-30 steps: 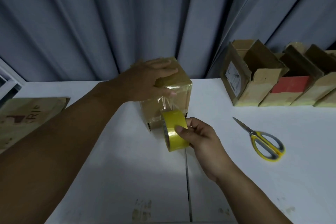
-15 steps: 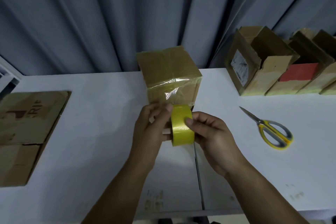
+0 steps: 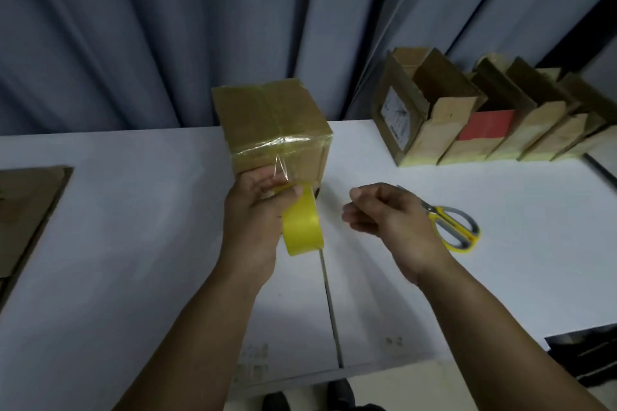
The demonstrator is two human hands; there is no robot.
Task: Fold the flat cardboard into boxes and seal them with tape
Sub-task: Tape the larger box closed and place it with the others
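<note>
You're on the sealing step: the small brown cardboard box (image 3: 273,123) stands mid-surface, its top already glossy with tape, and a clear strip of tape (image 3: 282,170) runs from its near face down to the yellow roll of tape (image 3: 302,227). Your left grip (image 3: 257,210) is wrapped round that roll, holding it just in front of the box. Your right grip (image 3: 387,213) holds nothing, its fingers loosely curled, and it hovers between the roll and the yellow-handled scissors (image 3: 450,230) lying on the white surface (image 3: 133,243). Half a second ago both were on the roll. Now the right has let go and swung out to the side, leaving the left to carry it alone. Next, I reckon, you need those scissors: pick them up, keep the strip tight, cut close to the box, then smooth the loose end down. The flat brown cardboard (image 3: 30,210) at the left edge waits its turn.
</note>
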